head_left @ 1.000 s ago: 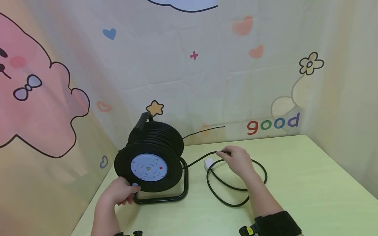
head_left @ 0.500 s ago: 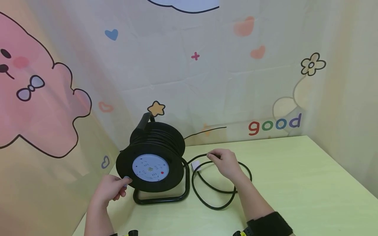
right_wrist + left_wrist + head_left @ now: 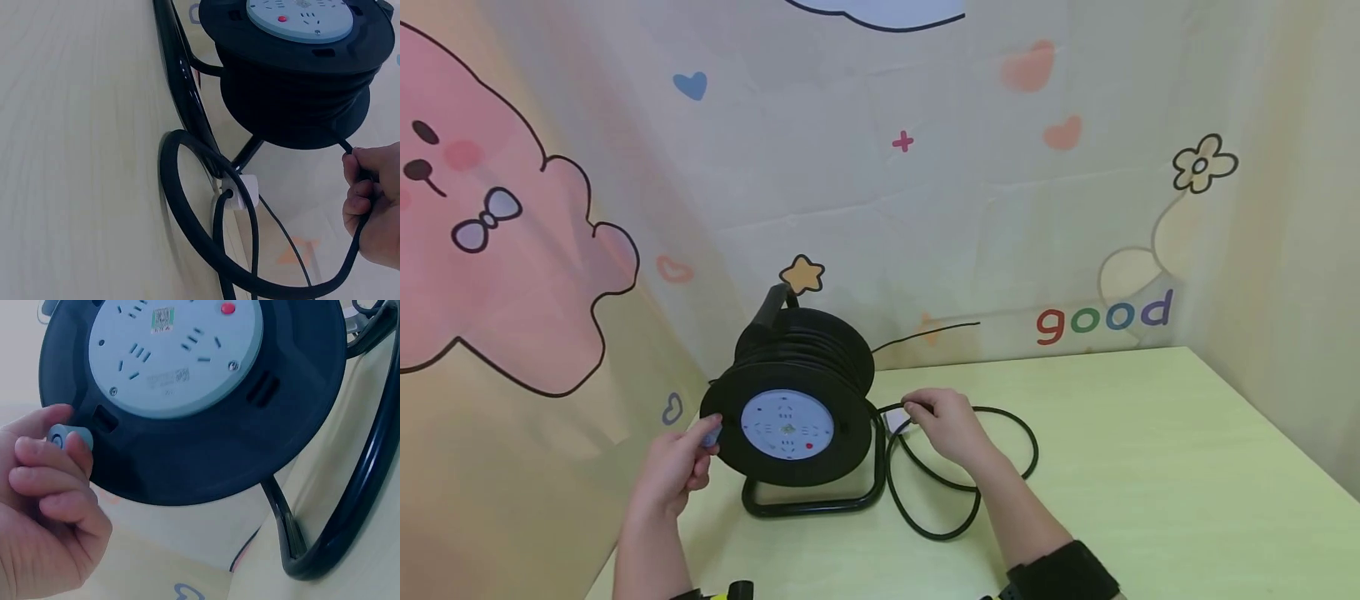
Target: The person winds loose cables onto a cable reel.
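A black cable reel [image 3: 790, 473] stands on its tubular stand [image 3: 812, 507] at the left of the table. Its front carries a round white socket panel [image 3: 175, 362] with a red button. My left hand [image 3: 666, 471] pinches the small grey-blue crank knob [image 3: 84, 435] at the disc's left edge, fingers curled round it. To the right of the reel, my right hand [image 3: 951, 429] grips the black cable [image 3: 350, 256] near where it runs onto the drum. From that hand the slack cable hangs in loops to the table. A white plug [image 3: 249, 189] sits behind the loops, partly covered.
The pale table [image 3: 1120, 467] stretches to the right of the hands. A printed curtain [image 3: 865, 200] hangs close behind the reel and along both sides. A thin black line [image 3: 928, 333] shows against it, right of the drum.
My left hand has carried the knob up round the disc's left side, clockwise. My right hand has come left toward the reel, and the cable loops and plug have shifted left too.
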Demonstrator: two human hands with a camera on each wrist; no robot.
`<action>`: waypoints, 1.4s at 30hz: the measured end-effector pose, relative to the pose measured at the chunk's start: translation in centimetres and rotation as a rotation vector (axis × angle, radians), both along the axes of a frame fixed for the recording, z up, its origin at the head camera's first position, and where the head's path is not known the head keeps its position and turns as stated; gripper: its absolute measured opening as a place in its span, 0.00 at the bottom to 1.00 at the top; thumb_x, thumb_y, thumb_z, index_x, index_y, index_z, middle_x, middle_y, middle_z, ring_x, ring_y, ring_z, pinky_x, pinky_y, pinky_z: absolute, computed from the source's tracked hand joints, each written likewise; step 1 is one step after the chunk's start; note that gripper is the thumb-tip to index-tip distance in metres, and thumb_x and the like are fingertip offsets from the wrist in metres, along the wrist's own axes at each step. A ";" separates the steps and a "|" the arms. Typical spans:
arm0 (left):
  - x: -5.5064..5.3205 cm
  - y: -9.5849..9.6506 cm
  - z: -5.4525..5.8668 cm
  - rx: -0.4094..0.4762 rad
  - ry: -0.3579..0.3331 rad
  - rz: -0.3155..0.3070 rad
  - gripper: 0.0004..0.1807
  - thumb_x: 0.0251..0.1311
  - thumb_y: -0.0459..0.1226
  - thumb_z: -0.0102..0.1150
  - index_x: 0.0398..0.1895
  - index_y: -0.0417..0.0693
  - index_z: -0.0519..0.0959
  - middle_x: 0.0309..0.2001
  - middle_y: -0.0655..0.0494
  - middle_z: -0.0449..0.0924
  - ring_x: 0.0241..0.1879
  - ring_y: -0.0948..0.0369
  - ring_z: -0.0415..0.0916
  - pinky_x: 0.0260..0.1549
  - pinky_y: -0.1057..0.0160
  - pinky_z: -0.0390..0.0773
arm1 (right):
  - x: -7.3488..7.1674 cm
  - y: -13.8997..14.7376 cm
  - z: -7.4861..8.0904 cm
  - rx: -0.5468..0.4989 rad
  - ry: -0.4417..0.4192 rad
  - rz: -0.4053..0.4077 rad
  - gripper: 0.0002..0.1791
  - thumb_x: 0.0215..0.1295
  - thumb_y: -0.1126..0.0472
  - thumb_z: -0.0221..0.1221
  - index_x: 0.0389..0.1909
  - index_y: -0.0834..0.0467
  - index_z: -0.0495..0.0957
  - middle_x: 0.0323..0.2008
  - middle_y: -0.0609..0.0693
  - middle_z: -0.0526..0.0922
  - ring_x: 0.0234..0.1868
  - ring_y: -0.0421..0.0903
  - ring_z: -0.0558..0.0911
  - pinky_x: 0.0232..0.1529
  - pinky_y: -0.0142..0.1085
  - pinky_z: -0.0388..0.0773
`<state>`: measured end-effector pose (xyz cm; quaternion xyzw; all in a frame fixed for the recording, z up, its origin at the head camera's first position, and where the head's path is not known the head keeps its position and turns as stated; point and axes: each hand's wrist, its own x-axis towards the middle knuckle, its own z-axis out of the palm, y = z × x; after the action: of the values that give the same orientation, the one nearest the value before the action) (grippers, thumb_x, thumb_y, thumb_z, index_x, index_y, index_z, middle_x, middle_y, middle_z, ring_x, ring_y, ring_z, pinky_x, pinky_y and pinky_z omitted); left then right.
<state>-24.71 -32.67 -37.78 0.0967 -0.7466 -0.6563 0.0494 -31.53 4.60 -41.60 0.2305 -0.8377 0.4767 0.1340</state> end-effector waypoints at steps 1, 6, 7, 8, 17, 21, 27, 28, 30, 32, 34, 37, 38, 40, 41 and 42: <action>0.0 0.2 0.1 0.004 0.008 0.008 0.27 0.57 0.55 0.63 0.16 0.40 0.73 0.09 0.58 0.63 0.10 0.64 0.56 0.09 0.69 0.58 | 0.0 -0.2 0.0 0.002 -0.002 0.004 0.09 0.67 0.64 0.57 0.44 0.61 0.82 0.39 0.50 0.85 0.38 0.38 0.80 0.42 0.44 0.78; -0.1 0.9 0.4 -0.033 0.059 0.075 0.27 0.57 0.52 0.64 0.16 0.39 0.73 0.09 0.58 0.63 0.10 0.64 0.56 0.10 0.68 0.58 | 0.2 -0.8 0.0 0.025 -0.014 0.008 0.09 0.67 0.65 0.57 0.44 0.61 0.82 0.39 0.49 0.84 0.37 0.38 0.80 0.42 0.43 0.79; -0.1 1.0 0.4 -0.033 0.067 0.091 0.26 0.58 0.51 0.64 0.16 0.38 0.73 0.09 0.58 0.64 0.10 0.64 0.57 0.10 0.69 0.58 | 0.2 -0.8 0.0 0.033 -0.014 0.006 0.09 0.67 0.64 0.57 0.44 0.61 0.82 0.39 0.49 0.84 0.37 0.38 0.80 0.41 0.43 0.79; -0.1 1.1 0.5 -0.034 0.073 0.105 0.25 0.58 0.50 0.64 0.16 0.38 0.74 0.10 0.58 0.65 0.10 0.64 0.57 0.10 0.69 0.59 | 0.3 -0.9 0.0 0.044 -0.012 0.001 0.09 0.68 0.64 0.57 0.44 0.61 0.82 0.39 0.48 0.84 0.37 0.38 0.81 0.41 0.43 0.79; 0.0 1.7 0.8 -0.056 0.070 0.169 0.23 0.59 0.48 0.63 0.18 0.36 0.77 0.15 0.55 0.72 0.12 0.65 0.63 0.11 0.71 0.64 | 0.3 -0.6 -0.1 0.134 0.008 -0.059 0.07 0.66 0.60 0.60 0.40 0.56 0.84 0.36 0.45 0.84 0.36 0.38 0.80 0.39 0.42 0.79; 0.0 1.8 0.9 -0.044 0.085 0.171 0.22 0.59 0.47 0.63 0.18 0.37 0.77 0.15 0.54 0.72 0.12 0.65 0.63 0.11 0.71 0.63 | 0.3 0.0 0.2 0.207 0.015 -0.096 0.05 0.61 0.57 0.64 0.35 0.53 0.83 0.32 0.43 0.83 0.31 0.38 0.78 0.33 0.39 0.78; 0.0 1.7 1.0 -0.035 0.085 0.164 0.23 0.59 0.47 0.63 0.17 0.37 0.77 0.15 0.54 0.71 0.12 0.65 0.63 0.11 0.71 0.64 | 0.2 1.7 0.4 0.362 -0.012 -0.173 0.08 0.57 0.49 0.67 0.29 0.49 0.82 0.27 0.40 0.81 0.26 0.38 0.75 0.27 0.37 0.74; 0.0 1.7 1.0 -0.036 0.083 0.164 0.23 0.59 0.47 0.63 0.17 0.37 0.77 0.15 0.54 0.71 0.12 0.65 0.63 0.11 0.71 0.65 | 0.2 2.0 0.4 0.378 -0.022 -0.182 0.09 0.56 0.48 0.67 0.28 0.49 0.82 0.26 0.40 0.81 0.26 0.39 0.75 0.26 0.37 0.74; 0.0 1.7 1.0 -0.037 0.082 0.167 0.23 0.59 0.47 0.63 0.17 0.38 0.76 0.15 0.54 0.71 0.12 0.65 0.63 0.12 0.71 0.65 | 0.1 2.6 0.6 0.407 -0.044 -0.195 0.11 0.56 0.47 0.67 0.26 0.49 0.80 0.24 0.41 0.80 0.24 0.39 0.75 0.23 0.37 0.72; -0.1 1.7 1.0 -0.036 0.082 0.172 0.23 0.59 0.47 0.63 0.17 0.38 0.76 0.15 0.54 0.71 0.11 0.65 0.63 0.12 0.72 0.66 | 0.1 3.4 0.8 0.424 -0.070 -0.199 0.11 0.56 0.47 0.67 0.26 0.49 0.78 0.24 0.42 0.79 0.23 0.41 0.74 0.21 0.37 0.71; -0.1 1.7 1.0 -0.034 0.082 0.172 0.23 0.59 0.47 0.64 0.17 0.38 0.77 0.15 0.54 0.72 0.11 0.65 0.63 0.12 0.72 0.66 | -0.1 4.3 0.8 0.434 -0.082 -0.203 0.11 0.56 0.47 0.67 0.28 0.49 0.77 0.24 0.43 0.78 0.22 0.43 0.73 0.20 0.38 0.70; 0.0 1.6 1.0 -0.027 0.086 0.170 0.23 0.58 0.48 0.64 0.17 0.38 0.77 0.16 0.54 0.72 0.11 0.65 0.63 0.12 0.72 0.66 | -0.3 5.7 0.7 0.429 -0.086 -0.216 0.10 0.57 0.49 0.66 0.30 0.49 0.77 0.24 0.44 0.77 0.22 0.44 0.73 0.20 0.39 0.69; 0.0 1.6 1.0 -0.027 0.086 0.169 0.23 0.58 0.48 0.64 0.17 0.38 0.77 0.16 0.54 0.72 0.11 0.65 0.64 0.12 0.72 0.66 | -0.4 6.2 0.6 0.421 -0.084 -0.226 0.10 0.58 0.49 0.66 0.30 0.49 0.76 0.24 0.45 0.77 0.22 0.45 0.73 0.20 0.39 0.68; 0.0 1.6 1.0 -0.024 0.085 0.163 0.23 0.58 0.48 0.64 0.17 0.38 0.77 0.16 0.53 0.72 0.11 0.65 0.64 0.12 0.72 0.66 | -0.6 7.3 0.5 0.400 -0.074 -0.261 0.10 0.59 0.50 0.65 0.31 0.50 0.76 0.23 0.46 0.77 0.22 0.45 0.72 0.20 0.39 0.68; 0.0 1.6 1.0 -0.023 0.083 0.160 0.23 0.58 0.48 0.64 0.17 0.38 0.77 0.17 0.53 0.73 0.11 0.65 0.64 0.12 0.71 0.66 | -0.7 7.9 0.4 0.384 -0.068 -0.280 0.09 0.60 0.51 0.65 0.32 0.51 0.76 0.23 0.46 0.77 0.22 0.45 0.72 0.20 0.39 0.68; 0.1 1.6 1.0 -0.022 0.081 0.158 0.23 0.58 0.48 0.64 0.17 0.38 0.77 0.17 0.53 0.73 0.11 0.65 0.64 0.12 0.71 0.66 | -0.8 8.5 0.4 0.367 -0.060 -0.301 0.09 0.61 0.52 0.64 0.32 0.52 0.77 0.23 0.46 0.77 0.21 0.45 0.72 0.21 0.39 0.68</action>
<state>-24.64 -31.08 -36.81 0.1282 -0.7412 -0.6455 0.1320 -32.31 13.06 -41.21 0.1093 -0.9389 0.2976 0.1343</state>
